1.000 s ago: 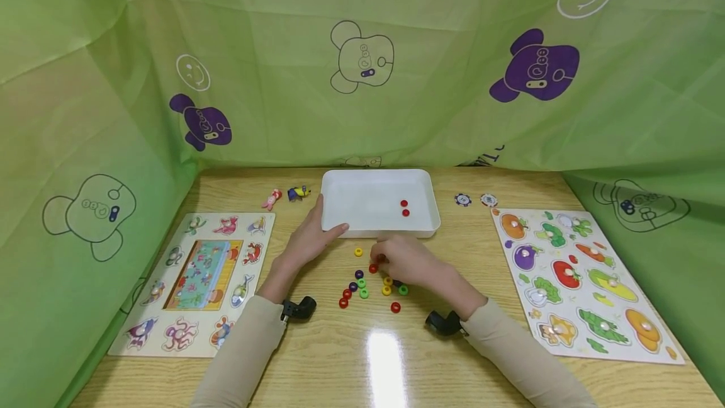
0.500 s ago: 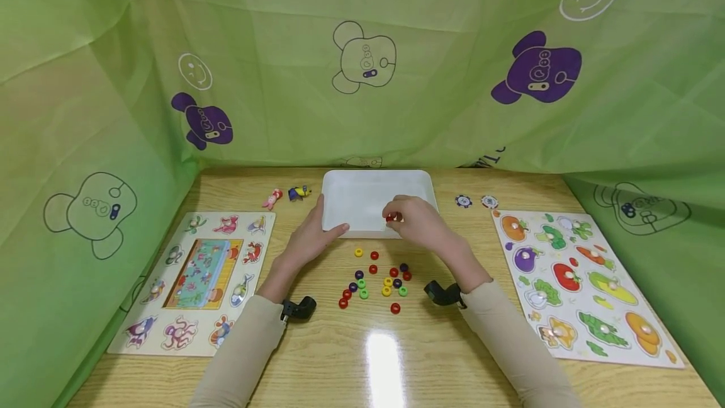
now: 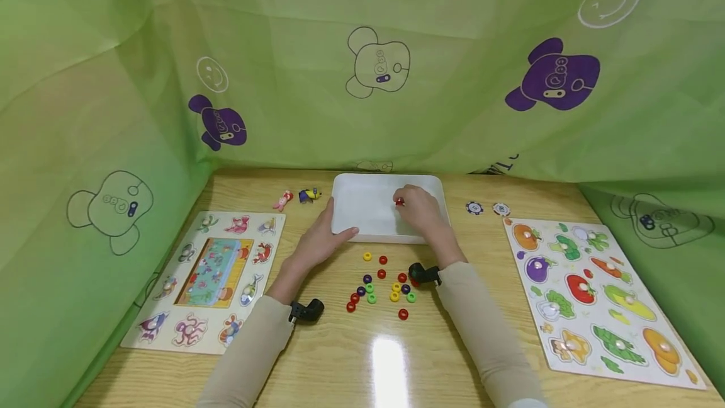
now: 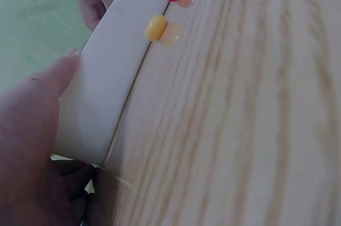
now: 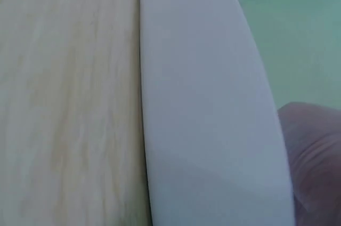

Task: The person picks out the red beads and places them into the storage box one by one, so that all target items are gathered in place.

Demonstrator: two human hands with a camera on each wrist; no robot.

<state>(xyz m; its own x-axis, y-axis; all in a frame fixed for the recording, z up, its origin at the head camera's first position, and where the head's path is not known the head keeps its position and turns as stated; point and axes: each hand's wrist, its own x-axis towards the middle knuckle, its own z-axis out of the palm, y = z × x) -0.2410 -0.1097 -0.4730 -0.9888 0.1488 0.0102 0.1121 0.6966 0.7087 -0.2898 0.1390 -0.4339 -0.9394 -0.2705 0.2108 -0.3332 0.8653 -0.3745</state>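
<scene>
My left hand [image 3: 319, 241] grips the near left corner of a white tray [image 3: 391, 239], thumb at the front rim and fingers along the left side. In the left wrist view its thumb lies against the tray wall [image 4: 101, 82]. Over the tray's right part, my right hand [image 3: 420, 209] pinches a small red ring [image 3: 399, 202] low inside; the tray floor beneath that hand is hidden. Loose rings lie on the table before the tray: yellow [image 3: 367, 257], red [image 3: 382, 260], purple [image 3: 367, 279] and green [image 3: 371, 298]. The right wrist view shows mostly the tray's outer wall [image 5: 202, 103].
A sea-animal puzzle board [image 3: 170, 317] lies at left, a vegetable puzzle board [image 3: 557, 357] at right. Two small figures, pink [image 3: 283, 200] and blue-yellow [image 3: 309, 195], sit left of the tray. Two poker chips [image 3: 474, 208] lie to its right. Green cloth [image 3: 294, 112] encloses the table.
My right hand has moved from the loose rings up into the tray with a red ring, then farther in. The left hand keeps its grip on the corner. The head view has shifted slightly.
</scene>
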